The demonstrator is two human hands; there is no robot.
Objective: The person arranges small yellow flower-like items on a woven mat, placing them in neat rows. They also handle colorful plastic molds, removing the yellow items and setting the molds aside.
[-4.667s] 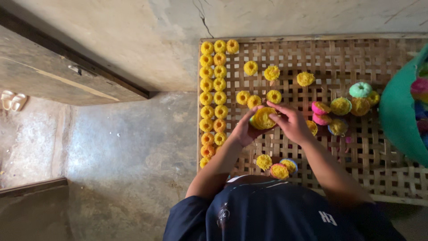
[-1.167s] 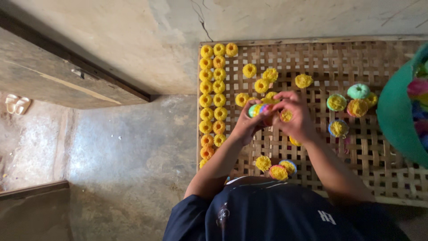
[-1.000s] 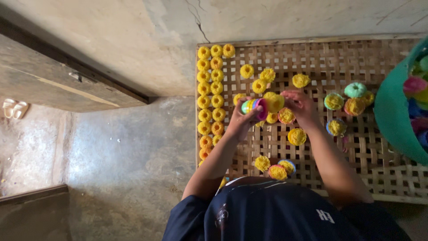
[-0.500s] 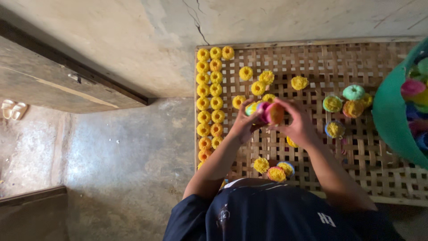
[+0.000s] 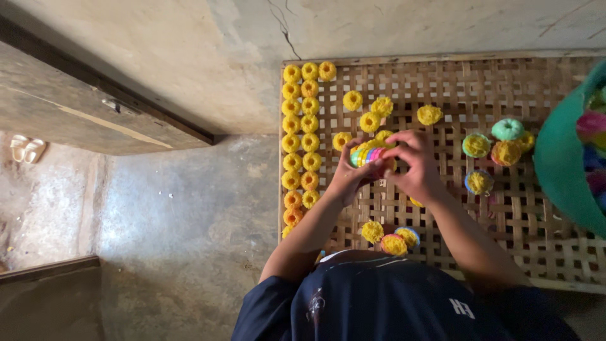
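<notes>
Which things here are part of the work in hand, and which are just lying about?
In the work:
- left hand holding a stack of coloured round moulds
- right hand at that stack
- yellow ring pieces in rows
- woven bamboo tray under them
- filled moulds
- green basin

Lying about:
- pale sandals on the floor
- wooden door

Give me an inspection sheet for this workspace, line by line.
Surface: woven bamboo tray lying on a concrete floor.
Job's things: stack of coloured moulds; yellow rings in two columns along the tray's left edge; others loose.
Clutter: green basin at right, holding coloured pieces.
Hands: left hand holds the stack; right hand has its fingers at the stack's end.
Cables: nothing seen.
Surroundings: wooden door, pale sandals.
</notes>
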